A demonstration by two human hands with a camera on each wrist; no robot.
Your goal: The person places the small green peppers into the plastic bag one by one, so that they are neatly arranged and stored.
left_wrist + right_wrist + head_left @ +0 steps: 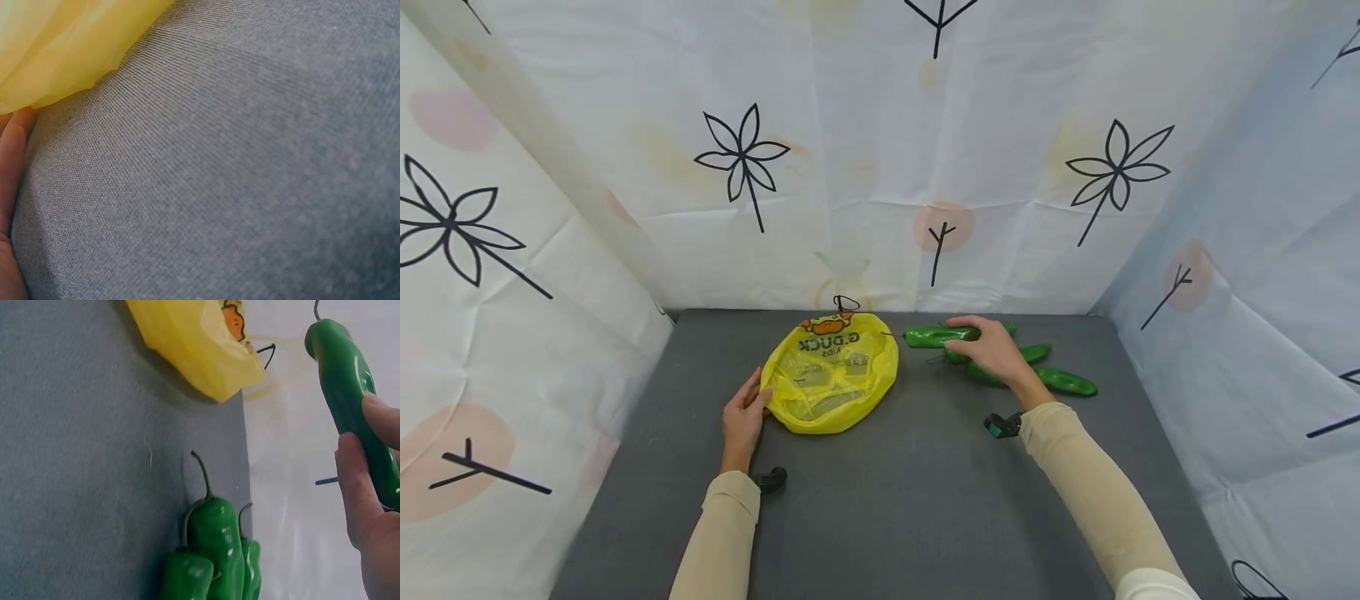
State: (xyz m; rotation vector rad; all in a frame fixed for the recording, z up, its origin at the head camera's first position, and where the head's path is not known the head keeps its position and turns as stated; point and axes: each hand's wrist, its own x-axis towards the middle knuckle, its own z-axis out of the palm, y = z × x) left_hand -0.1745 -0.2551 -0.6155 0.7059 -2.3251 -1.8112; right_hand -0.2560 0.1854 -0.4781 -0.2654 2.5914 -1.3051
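Note:
A yellow plastic bag (838,422) with a duck print sits with its mouth spread open. My left hand (743,423) pinches its left rim, thumb at the edge. In the left wrist view only some fingers (12,162) show, beneath the yellow film. To the right of the bag, my right hand (996,354) grips a long green pepper (931,337) between thumb and fingers, its thin stem toward the bag. The right wrist view shows this pepper (340,378) held above the table. More green peppers (1067,382) lie in a loose group under and beside that hand.
The dark grey table (880,517) reaches back to a white patterned cloth (865,150), which also hangs at both sides. Stems of the lying peppers (219,544) point toward the bag.

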